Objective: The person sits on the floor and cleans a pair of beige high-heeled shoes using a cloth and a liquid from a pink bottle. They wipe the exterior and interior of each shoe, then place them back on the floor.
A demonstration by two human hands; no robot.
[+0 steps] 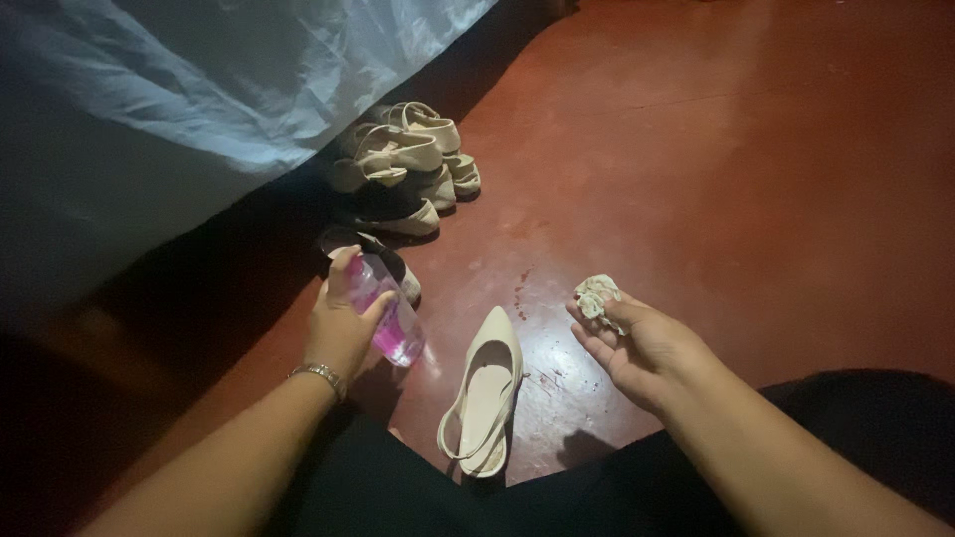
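My left hand [341,323] grips a clear plastic bottle [390,316] of pink liquid, tilted with its base toward the floor, at left of centre. My right hand [637,348] is palm up at right of centre and holds a small crumpled pale cloth [598,296] between fingers and thumb. Between the two hands a cream slingback pointed shoe [484,390] lies on the red floor [716,179], toe pointing away from me. A metal watch band [320,375] circles my left wrist.
A pile of several cream and dark shoes [403,164] sits beyond my left hand, beside a pale sheet [199,89] draped over something at upper left. My dark-clothed legs [875,418] fill the bottom of the view.
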